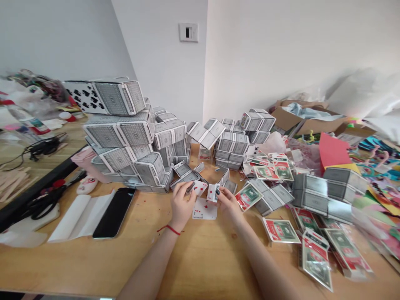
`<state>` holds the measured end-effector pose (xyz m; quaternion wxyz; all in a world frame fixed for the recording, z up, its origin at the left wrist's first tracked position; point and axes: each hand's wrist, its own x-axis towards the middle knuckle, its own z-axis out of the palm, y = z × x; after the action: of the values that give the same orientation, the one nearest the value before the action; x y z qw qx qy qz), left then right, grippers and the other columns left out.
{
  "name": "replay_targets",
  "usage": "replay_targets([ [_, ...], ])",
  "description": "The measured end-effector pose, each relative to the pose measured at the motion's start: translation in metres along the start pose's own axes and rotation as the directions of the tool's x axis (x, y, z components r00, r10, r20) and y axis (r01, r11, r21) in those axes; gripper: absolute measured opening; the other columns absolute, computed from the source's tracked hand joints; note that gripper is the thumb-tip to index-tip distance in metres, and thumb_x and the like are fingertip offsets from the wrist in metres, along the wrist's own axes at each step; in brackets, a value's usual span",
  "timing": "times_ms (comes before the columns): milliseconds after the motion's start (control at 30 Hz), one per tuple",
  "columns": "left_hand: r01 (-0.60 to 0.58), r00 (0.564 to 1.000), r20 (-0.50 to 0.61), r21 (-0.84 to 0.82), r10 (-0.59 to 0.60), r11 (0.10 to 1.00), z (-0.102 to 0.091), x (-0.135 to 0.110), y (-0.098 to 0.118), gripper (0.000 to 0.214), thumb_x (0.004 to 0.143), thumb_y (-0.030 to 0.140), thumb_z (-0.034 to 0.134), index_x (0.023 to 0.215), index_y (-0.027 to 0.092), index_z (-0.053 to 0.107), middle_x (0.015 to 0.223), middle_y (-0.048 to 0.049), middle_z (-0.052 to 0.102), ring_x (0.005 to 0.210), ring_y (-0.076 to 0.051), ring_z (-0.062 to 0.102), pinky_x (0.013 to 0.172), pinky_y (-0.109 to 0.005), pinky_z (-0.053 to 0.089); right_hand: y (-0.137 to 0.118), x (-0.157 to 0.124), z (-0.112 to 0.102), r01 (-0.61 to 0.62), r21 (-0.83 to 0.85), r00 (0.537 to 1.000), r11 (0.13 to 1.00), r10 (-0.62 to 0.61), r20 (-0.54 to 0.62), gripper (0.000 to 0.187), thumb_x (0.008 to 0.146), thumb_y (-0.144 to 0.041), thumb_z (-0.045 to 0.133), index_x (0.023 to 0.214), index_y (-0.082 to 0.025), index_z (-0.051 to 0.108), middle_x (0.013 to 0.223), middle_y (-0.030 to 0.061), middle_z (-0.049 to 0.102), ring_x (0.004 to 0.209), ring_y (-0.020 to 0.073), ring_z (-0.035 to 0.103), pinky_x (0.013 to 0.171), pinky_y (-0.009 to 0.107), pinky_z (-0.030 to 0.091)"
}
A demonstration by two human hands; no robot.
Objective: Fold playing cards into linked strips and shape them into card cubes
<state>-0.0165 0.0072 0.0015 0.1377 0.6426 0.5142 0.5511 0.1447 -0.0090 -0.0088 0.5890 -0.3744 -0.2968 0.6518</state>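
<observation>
Folded card (213, 193) sits centre of the view, just above the tabletop (200, 258), pinched in the fingertips of the R hand (229, 204); red pips show on it. Right beside it, the L hand (181, 206) grips a diamond card (198, 187) btwn thumb & fingers, tilted up. The 2 cards are almost touching; can't tell if they actually meet. Under both, a flat card (204, 209) w/ red diamonds lies face up on the wood, btwn the hands. Red string (171, 228) round the L wrist. Just behind the hands: loose card cubes, some open, grey backs out. Behind & to the left, a big cube stack (125, 137), several layers, top one showing black spades on one face. A smaller cube pile (237, 141) stands behind, to the right. More grey cubes (318, 193) lie near the R hand's outer side. Card boxes (281, 230), red/green, are scattered flat to the right, some near the front edge. Left of the hands: phone (114, 212) face down or screen dark, touching a sheet of white paper (78, 216); scissors (43, 204) further left. Far right: red paper (333, 150), coloured craft scraps, a cardboard box (300, 121) by the wall. Wall switch (188, 32) up top.
</observation>
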Motion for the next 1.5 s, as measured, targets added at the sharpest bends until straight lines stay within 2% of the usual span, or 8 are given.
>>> replay_targets([
  [167, 0.021, 0.988, 0.156, -0.117, -0.003, 0.993, 0.005, -0.008, 0.003, 0.019, 0.077, 0.017, 0.05, 0.095, 0.019, 0.054, 0.097, -0.0075, 0.056, 0.093, -0.017, 0.055, 0.075, -0.028, 0.049, 0.005, -0.002, 0.005, -0.013, -0.036, 0.999, 0.999, 0.014, 0.028, 0.042, 0.063, -0.035, 0.07, 0.099, -0.023, 0.053, 0.097, 0.0057, 0.062, 0.085, 0.0211, 0.06, 0.066, 0.034, 0.052],
  [333, 0.051, 0.926, 0.374, -0.276, 0.058, 0.96, 0.007, -0.012, 0.017, 0.015, 0.076, 0.011, 0.048, 0.088, 0.019, 0.045, 0.11, -0.0105, 0.054, 0.104, -0.018, 0.052, 0.086, -0.033, 0.044, 0.004, -0.002, 0.004, 0.061, -0.102, 0.998, 0.993, -0.063, -0.017, 0.04, 0.067, -0.034, 0.068, 0.102, -0.024, 0.053, 0.104, 0.0055, 0.06, 0.091, 0.0199, 0.058, 0.071, 0.032, 0.05],
  [533, -0.048, 0.853, 0.506, -0.165, 0.126, 0.985, 0.004, -0.01, 0.026, 0.011, 0.073, 0.012, 0.051, 0.071, 0.02, 0.043, 0.117, -0.0097, 0.051, 0.113, -0.021, 0.044, 0.093, -0.038, 0.037, 0.002, -0.003, 0.002, 0.157, -0.231, 0.986, 0.96, -0.164, -0.011, 0.046, 0.066, -0.034, 0.069, 0.107, -0.023, 0.052, 0.101, 0.0062, 0.061, 0.092, 0.0207, 0.057, 0.074, 0.032, 0.049],
  [667, -0.11, 0.839, 0.524, -0.103, 0.148, 0.989, 0.0, -0.008, 0.027, 0.014, 0.072, 0.019, 0.057, 0.069, 0.019, 0.043, 0.116, -0.0075, 0.051, 0.11, -0.021, 0.044, 0.091, -0.038, 0.037, 0.0, -0.003, 0.002, 0.17, -0.259, 0.984, 0.951, -0.178, -0.004, 0.043, 0.068, -0.033, 0.067, 0.107, -0.022, 0.053, 0.102, 0.0068, 0.061, 0.094, 0.0209, 0.057, 0.074, 0.032, 0.049],
  [833, -0.192, 0.859, 0.481, -0.016, 0.176, 0.981, -0.005, -0.004, 0.026, 0.015, 0.072, 0.025, 0.059, 0.068, 0.018, 0.046, 0.113, -0.0065, 0.051, 0.104, -0.022, 0.044, 0.089, -0.039, 0.037, -0.001, -0.002, -0.001, 0.137, -0.175, 0.99, 0.975, -0.142, -0.014, 0.038, 0.069, -0.038, 0.065, 0.103, -0.022, 0.056, 0.105, 0.0063, 0.061, 0.092, 0.0214, 0.058, 0.072, 0.032, 0.05],
  [1067, -0.254, 0.85, 0.471, -0.027, 0.236, 0.967, -0.003, -0.003, 0.018, 0.012, 0.068, 0.015, 0.059, 0.065, 0.018, 0.048, 0.11, -0.0071, 0.048, 0.104, -0.02, 0.048, 0.087, -0.033, 0.041, -0.001, -0.002, 0.001, 0.102, -0.253, 0.994, 0.962, -0.093, 0.049, 0.038, 0.066, -0.038, 0.068, 0.099, -0.02, 0.06, 0.096, 0.0062, 0.064, 0.088, 0.0209, 0.059, 0.074, 0.032, 0.049],
  [1267, -0.274, 0.828, 0.506, -0.016, 0.244, 0.962, -0.004, -0.004, 0.018, 0.011, 0.068, 0.014, 0.057, 0.064, 0.017, 0.048, 0.112, -0.0062, 0.048, 0.08, -0.013, 0.055, 0.077, -0.03, 0.045, 0.0, -0.001, 0.0, 0.098, -0.34, 0.994, 0.935, -0.078, 0.071, 0.04, 0.065, -0.037, 0.069, 0.1, -0.02, 0.06, 0.098, 0.0068, 0.064, 0.09, 0.0208, 0.059, 0.079, 0.033, 0.046],
  [1500, -0.291, 0.826, 0.501, -0.014, 0.258, 0.957, -0.003, -0.006, 0.014, 0.011, 0.066, 0.01, 0.055, 0.062, 0.017, 0.047, 0.112, -0.006, 0.047, 0.075, -0.011, 0.054, 0.073, -0.029, 0.045, 0.0, -0.001, -0.001, 0.04, -0.363, 0.991, 0.931, 0.009, 0.131, 0.042, 0.065, -0.035, 0.07, 0.102, -0.02, 0.059, 0.103, 0.0071, 0.063, 0.091, 0.0212, 0.059, 0.081, 0.034, 0.045],
])
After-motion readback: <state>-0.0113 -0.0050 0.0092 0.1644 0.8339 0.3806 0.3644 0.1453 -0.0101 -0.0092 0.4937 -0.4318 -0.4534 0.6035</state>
